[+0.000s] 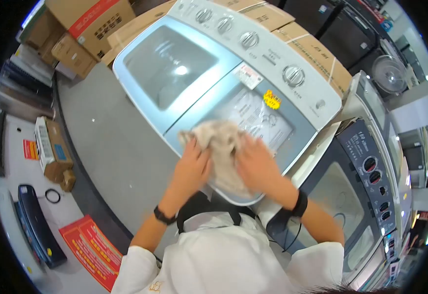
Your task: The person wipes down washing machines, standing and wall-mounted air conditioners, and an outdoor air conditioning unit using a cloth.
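In the head view, the beige cloth [220, 147] is bunched between the left hand [190, 164] and the right hand [257, 164], grasped by both, over the near edge of the twin-tub washing machine [179, 113]. Motion blur hides the exact finger placement. For good handling, the cloth is best kept taut and its folds controlled, with slack kept from snagging the plastic-covered sheet [253, 115] or the yellow sticker [272, 100] beyond it.
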Demonstrator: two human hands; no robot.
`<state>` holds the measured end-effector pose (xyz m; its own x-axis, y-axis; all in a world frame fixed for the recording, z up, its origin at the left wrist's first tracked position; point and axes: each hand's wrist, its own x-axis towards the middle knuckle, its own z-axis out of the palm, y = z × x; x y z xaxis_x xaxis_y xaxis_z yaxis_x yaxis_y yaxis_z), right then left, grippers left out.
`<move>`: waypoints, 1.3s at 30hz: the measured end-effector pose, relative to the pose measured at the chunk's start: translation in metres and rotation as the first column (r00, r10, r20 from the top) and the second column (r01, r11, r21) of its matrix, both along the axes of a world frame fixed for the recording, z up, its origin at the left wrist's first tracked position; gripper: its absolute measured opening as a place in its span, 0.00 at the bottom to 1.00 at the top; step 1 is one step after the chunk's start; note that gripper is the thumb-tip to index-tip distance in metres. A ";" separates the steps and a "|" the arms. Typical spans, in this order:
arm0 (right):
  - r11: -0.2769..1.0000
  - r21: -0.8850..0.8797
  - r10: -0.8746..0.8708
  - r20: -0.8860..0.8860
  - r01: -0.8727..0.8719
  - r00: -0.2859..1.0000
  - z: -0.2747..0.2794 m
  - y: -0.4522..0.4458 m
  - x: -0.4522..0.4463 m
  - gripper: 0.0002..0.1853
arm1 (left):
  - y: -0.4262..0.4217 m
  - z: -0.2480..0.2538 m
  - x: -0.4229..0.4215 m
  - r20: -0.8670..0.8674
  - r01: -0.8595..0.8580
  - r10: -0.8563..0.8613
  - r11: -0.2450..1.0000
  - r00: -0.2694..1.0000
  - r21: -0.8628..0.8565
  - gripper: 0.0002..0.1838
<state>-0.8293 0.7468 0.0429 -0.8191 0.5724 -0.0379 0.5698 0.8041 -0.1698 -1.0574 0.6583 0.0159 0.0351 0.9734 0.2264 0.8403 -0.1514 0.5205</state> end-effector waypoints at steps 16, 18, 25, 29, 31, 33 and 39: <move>0.768 -0.287 -0.621 -0.116 0.573 0.775 0.020 -0.124 -0.084 0.20 | 0.027 0.012 -0.153 -0.025 0.510 -0.518 0.849 0.855 -0.134 0.25; 0.697 -0.179 -0.708 -0.015 0.694 0.707 0.009 -0.124 -0.091 0.20 | 0.029 0.015 -0.175 -0.039 0.543 -0.555 0.824 0.831 -0.161 0.24; 0.455 -0.123 -0.873 -0.255 0.882 0.415 -0.004 -0.067 -0.151 0.24 | 0.094 0.017 -0.130 -0.039 0.557 -0.561 0.827 0.827 -0.076 0.30; 0.541 -0.164 -0.831 -0.254 0.825 0.494 -0.009 -0.098 -0.188 0.24 | 0.084 0.011 -0.141 -0.031 0.620 -0.626 0.777 0.779 -0.106 0.31; 0.492 -0.195 -0.864 -0.228 0.848 0.449 -0.009 -0.128 -0.181 0.23 | 0.064 0.009 -0.167 -0.039 0.635 -0.644 0.760 0.764 -0.138 0.31; 0.444 -0.194 -0.885 -0.244 0.874 0.396 -0.012 -0.139 -0.163 0.22 | 0.063 0.012 -0.176 -0.049 0.644 -0.656 0.750 0.753 -0.152 0.32; 0.342 -0.119 -0.880 -0.389 0.932 0.273 -0.025 -0.078 -0.168 0.21 | 0.094 0.008 -0.141 -0.039 0.600 -0.604 0.796 0.796 -0.077 0.31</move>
